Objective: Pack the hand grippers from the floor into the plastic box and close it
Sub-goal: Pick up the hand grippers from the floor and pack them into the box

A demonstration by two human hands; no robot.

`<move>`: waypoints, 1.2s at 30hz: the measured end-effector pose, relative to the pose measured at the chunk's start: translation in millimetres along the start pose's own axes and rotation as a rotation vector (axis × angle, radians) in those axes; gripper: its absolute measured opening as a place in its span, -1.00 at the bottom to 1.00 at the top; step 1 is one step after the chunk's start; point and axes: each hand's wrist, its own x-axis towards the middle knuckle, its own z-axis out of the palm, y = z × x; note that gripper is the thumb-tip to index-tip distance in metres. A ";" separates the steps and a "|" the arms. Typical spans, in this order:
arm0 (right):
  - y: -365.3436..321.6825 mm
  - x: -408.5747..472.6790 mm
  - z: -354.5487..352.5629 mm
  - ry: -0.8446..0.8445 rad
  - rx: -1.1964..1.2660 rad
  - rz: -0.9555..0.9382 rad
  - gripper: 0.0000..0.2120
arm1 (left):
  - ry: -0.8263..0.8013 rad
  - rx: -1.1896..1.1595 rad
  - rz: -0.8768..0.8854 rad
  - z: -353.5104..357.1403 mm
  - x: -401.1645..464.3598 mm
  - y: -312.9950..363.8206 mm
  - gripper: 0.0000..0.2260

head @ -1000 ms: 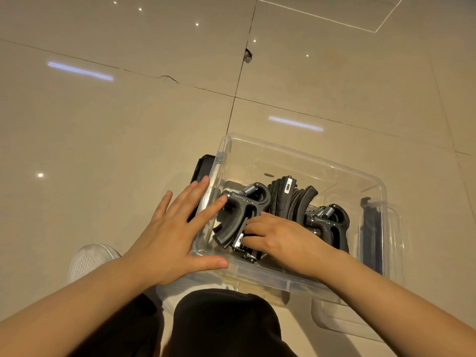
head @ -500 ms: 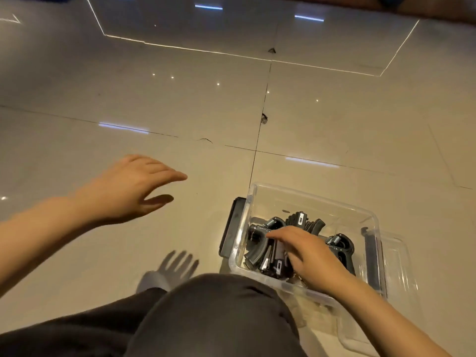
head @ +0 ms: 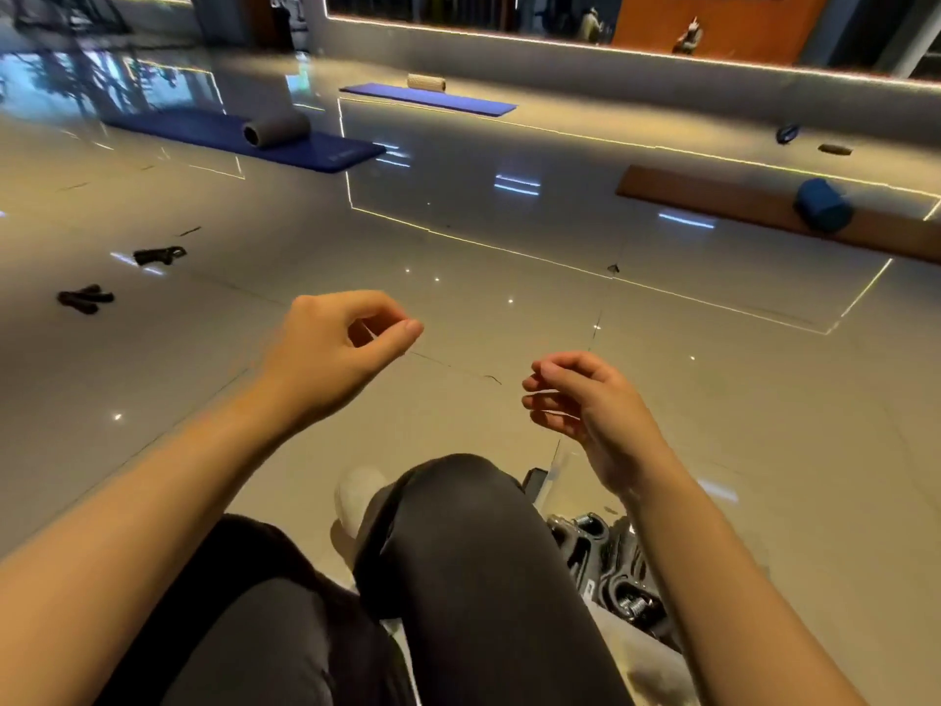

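Both hands are raised in the air above the floor and hold nothing. Left hand [head: 331, 349]: fingers loosely curled, thumb extended toward the fingertips. Right hand [head: 585, 400]: fingers loosely curled inward. Plastic box [head: 555, 476]: on the floor at lower right, below the right forearm and largely hidden by it and by the knee [head: 458, 501]; only a clear wall portion shows. Packed hand grippers [head: 606, 563]: black, inside the box, directly below the right wrist. Two loose hand grippers lie on the tiled floor [head: 509, 247] well to the left of the left hand: one [head: 85, 299] nearer, one [head: 159, 255] farther. Beyond: blue mats [head: 305, 145] carrying a grey roller [head: 275, 128].
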 end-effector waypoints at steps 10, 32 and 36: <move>-26.0 44.5 108.5 -0.327 -0.292 -0.089 -0.89 | 0.181 0.011 -0.358 -97.2 -36.1 -50.8 -0.94; -15.5 203.6 372.7 -0.681 -0.465 -0.181 -0.94 | 0.395 0.102 -0.633 -221.1 -41.7 -249.2 -0.88; -47.0 230.2 407.1 -0.737 -0.445 -0.264 -0.90 | 0.390 0.152 -0.594 -248.9 -13.4 -261.0 -0.85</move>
